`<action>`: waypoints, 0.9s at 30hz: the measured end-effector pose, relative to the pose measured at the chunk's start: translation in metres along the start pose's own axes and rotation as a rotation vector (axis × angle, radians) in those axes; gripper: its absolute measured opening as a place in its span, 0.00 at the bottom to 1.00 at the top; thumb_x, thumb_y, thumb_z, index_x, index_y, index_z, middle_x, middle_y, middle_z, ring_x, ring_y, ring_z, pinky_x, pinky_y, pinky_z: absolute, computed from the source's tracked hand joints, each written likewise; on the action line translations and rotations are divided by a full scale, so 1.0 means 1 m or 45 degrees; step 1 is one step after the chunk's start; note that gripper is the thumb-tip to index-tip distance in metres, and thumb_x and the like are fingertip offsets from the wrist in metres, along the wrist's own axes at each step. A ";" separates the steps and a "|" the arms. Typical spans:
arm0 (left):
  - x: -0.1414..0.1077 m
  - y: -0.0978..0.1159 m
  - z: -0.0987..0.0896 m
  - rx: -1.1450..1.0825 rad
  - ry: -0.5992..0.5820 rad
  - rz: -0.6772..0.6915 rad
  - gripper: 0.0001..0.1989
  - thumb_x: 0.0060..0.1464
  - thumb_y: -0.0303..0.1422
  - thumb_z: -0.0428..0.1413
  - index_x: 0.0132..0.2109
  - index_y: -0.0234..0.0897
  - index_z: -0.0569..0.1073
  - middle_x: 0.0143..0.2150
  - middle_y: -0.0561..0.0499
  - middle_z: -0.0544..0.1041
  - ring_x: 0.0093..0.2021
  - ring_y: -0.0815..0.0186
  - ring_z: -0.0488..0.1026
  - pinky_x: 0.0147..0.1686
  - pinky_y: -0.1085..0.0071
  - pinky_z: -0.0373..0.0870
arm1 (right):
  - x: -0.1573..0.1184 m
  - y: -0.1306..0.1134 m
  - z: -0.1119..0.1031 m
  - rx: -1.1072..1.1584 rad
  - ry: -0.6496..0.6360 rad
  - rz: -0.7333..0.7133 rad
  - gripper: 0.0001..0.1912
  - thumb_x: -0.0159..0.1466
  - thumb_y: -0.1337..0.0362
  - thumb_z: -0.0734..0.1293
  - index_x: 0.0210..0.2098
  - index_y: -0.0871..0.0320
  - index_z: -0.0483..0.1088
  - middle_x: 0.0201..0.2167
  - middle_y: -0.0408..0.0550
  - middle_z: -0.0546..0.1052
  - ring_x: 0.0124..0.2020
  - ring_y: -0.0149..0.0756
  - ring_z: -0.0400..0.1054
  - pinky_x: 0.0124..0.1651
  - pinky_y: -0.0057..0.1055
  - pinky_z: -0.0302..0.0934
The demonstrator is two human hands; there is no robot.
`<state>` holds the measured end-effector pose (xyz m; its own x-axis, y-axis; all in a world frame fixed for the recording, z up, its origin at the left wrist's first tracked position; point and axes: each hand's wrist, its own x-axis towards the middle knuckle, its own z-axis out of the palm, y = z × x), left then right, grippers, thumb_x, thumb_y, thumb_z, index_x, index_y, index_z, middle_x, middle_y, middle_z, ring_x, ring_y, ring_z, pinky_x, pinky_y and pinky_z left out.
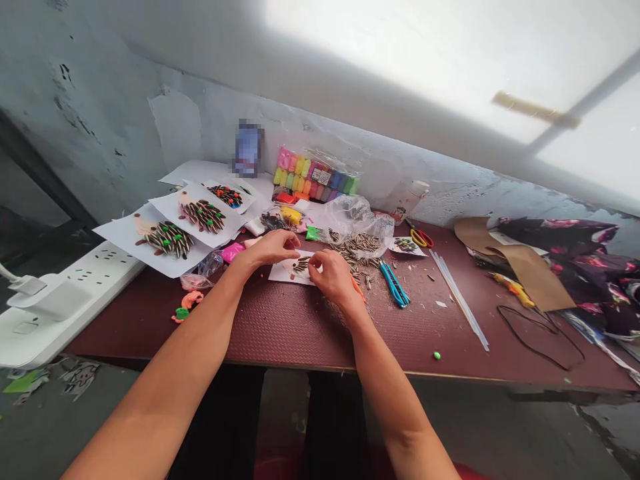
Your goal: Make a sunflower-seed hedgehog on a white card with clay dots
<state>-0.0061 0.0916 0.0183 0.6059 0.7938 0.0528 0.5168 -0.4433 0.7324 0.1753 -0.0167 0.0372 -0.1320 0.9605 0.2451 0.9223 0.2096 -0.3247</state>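
A white paper card (280,273) lies on the table before me, with sunflower seeds (301,265) set in a peach-coloured shape on it. My left hand (274,249) is over the card's upper left, thumb and bent fingers slightly apart, with nothing visible between them. Over the card's right side, the fingertips of my right hand (333,275) are pinched together close to the seeds. Whatever they hold is too small to make out. Just beyond my right hand, a heap of loose sunflower seeds (363,243) spills from a clear plastic bag (345,215).
Finished-looking seed hedgehog cards (170,240) lie at the left, near a white power strip (100,267). Coloured clay packs (315,177) lean on the wall. To the right are a blue cutter (394,285), scissors (421,237), glue sticks (460,300) and a yellow glue gun (515,289).
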 end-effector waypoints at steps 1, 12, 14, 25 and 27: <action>0.000 0.000 0.000 0.005 0.009 0.001 0.17 0.46 0.40 0.60 0.41 0.35 0.78 0.36 0.48 0.80 0.37 0.60 0.76 0.39 0.67 0.72 | 0.000 0.001 0.000 0.001 0.024 0.010 0.08 0.64 0.69 0.65 0.32 0.57 0.77 0.32 0.47 0.77 0.36 0.36 0.68 0.42 0.30 0.57; -0.002 0.006 0.007 0.166 0.279 0.024 0.13 0.51 0.35 0.54 0.40 0.36 0.80 0.37 0.47 0.82 0.38 0.59 0.78 0.42 0.66 0.72 | 0.007 0.023 0.007 0.170 0.356 0.172 0.26 0.55 0.77 0.61 0.51 0.58 0.74 0.48 0.54 0.74 0.52 0.44 0.65 0.58 0.38 0.58; -0.003 0.008 0.008 0.192 0.331 0.023 0.13 0.53 0.34 0.53 0.40 0.36 0.81 0.39 0.46 0.83 0.39 0.58 0.78 0.44 0.66 0.72 | 0.008 0.028 0.009 0.222 0.400 0.209 0.28 0.53 0.79 0.59 0.51 0.58 0.74 0.49 0.54 0.72 0.54 0.44 0.65 0.59 0.39 0.58; -0.004 0.003 0.018 0.362 0.458 0.024 0.12 0.55 0.31 0.51 0.38 0.37 0.80 0.41 0.43 0.81 0.43 0.55 0.77 0.48 0.62 0.72 | 0.010 0.036 0.015 0.370 0.425 0.262 0.25 0.53 0.80 0.57 0.46 0.62 0.75 0.47 0.56 0.71 0.51 0.41 0.66 0.52 0.34 0.64; -0.004 0.001 0.019 0.379 0.468 0.037 0.13 0.55 0.31 0.50 0.38 0.37 0.79 0.41 0.43 0.81 0.44 0.55 0.76 0.48 0.61 0.72 | 0.011 0.038 0.015 0.412 0.442 0.272 0.25 0.54 0.80 0.57 0.46 0.62 0.75 0.47 0.56 0.70 0.50 0.41 0.67 0.51 0.34 0.64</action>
<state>0.0039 0.0800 0.0058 0.3964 0.8502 0.3466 0.6863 -0.5251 0.5033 0.2032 0.0044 0.0136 0.2257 0.8822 0.4132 0.7490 0.1141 -0.6527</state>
